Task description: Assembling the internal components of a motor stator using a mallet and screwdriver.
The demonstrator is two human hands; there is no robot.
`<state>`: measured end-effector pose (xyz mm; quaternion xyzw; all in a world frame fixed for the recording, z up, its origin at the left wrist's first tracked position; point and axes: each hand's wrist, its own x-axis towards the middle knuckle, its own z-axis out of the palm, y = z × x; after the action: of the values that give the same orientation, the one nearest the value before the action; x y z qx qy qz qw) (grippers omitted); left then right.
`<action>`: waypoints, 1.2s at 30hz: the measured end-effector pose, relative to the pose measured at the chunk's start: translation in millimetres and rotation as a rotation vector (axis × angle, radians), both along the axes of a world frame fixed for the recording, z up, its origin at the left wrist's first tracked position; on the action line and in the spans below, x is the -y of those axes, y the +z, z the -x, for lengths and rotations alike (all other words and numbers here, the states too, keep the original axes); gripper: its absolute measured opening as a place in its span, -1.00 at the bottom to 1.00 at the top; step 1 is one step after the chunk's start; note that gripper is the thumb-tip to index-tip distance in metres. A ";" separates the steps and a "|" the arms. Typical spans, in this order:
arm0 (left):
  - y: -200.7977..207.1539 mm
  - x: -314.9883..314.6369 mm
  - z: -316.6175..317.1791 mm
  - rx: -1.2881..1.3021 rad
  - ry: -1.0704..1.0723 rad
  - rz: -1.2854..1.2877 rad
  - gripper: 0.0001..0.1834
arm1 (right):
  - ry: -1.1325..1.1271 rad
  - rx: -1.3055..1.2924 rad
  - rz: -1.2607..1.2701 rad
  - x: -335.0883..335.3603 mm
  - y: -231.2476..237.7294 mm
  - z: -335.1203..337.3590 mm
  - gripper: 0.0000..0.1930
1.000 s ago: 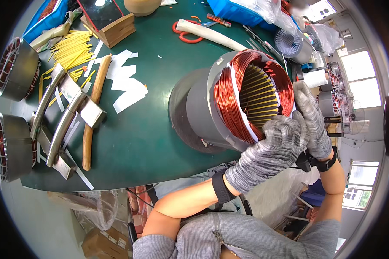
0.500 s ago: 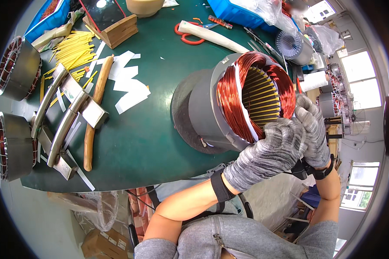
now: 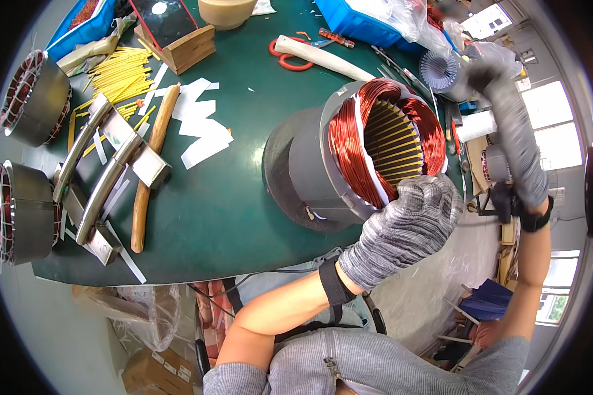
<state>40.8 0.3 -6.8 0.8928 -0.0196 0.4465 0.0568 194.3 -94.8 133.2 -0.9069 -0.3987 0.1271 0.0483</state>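
A grey motor stator (image 3: 306, 161) lies on its side, its bore turned to the right. Copper windings (image 3: 350, 155) bulge from that end, with white insulation along their edge and yellow strips lining the slots inside. My left hand (image 3: 412, 220), in a grey knitted glove, is at the near lower edge of the windings. Its fingers are curled closed; what they pinch, if anything, is hidden. My right hand (image 3: 507, 105), gloved alike, is raised to the right beyond the stator, apart from it. Motion smears its fingers, so I cannot tell whether it holds anything.
A round dark pad (image 3: 277, 171) sits behind the stator on the green table (image 3: 211, 217). Left lie a wooden stick (image 3: 153, 171), curved metal tools (image 3: 105, 187), yellow strips (image 3: 122, 72) and two wound stators (image 3: 29, 214). Red-handled scissors (image 3: 290, 59) and a blue bin (image 3: 362, 23) are at the back.
My right hand has left the left hand's side and swung up and away to the right. The left hand stays by the windings. The view has shifted slightly.
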 end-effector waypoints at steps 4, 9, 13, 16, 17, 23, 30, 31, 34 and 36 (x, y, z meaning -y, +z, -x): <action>-10.9 -7.6 4.7 -0.028 0.005 -0.010 -0.69 | 0.249 0.061 -0.709 -58.5 -113.5 6.5 -0.53; 2.2 -3.5 1.0 0.026 -0.041 -0.055 -0.68 | 0.078 -0.394 -0.966 -51.8 -73.6 -16.8 -0.46; -0.6 -7.6 3.9 0.014 -0.045 -0.044 -0.69 | 0.143 0.164 -0.881 -86.2 -86.1 13.1 -0.52; 0.7 -8.3 1.1 0.018 -0.088 -0.022 -0.70 | 0.200 -0.371 -1.062 -70.0 -85.4 10.0 -0.34; -0.3 -11.3 1.3 0.017 -0.060 -0.038 -0.70 | 0.197 -0.374 -1.064 -72.2 -85.9 11.4 -0.34; 3.9 -3.3 2.4 -0.052 -0.068 0.013 -0.67 | 0.109 -0.558 -1.146 -68.4 -79.2 18.0 -0.54; 0.2 -8.4 -3.9 -0.046 0.040 0.087 -0.76 | 0.273 0.199 -1.029 -80.2 -93.8 15.5 -0.90; -3.4 -11.5 -6.7 0.001 0.031 0.073 -0.77 | 0.196 0.191 -1.144 -79.7 -97.9 14.8 -0.90; 4.2 -30.1 9.9 0.022 0.016 -0.026 -0.68 | 0.101 0.137 -1.458 -73.8 -96.9 44.4 -0.89; -4.6 -35.6 5.1 0.086 -0.066 -0.030 -0.68 | 0.108 0.385 -1.349 -30.6 -109.0 62.7 -0.80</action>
<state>35.7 35.8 -11.4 0.8723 -0.0582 0.4821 0.0573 131.6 -64.2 24.2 -0.6645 -0.4364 -0.3085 0.5223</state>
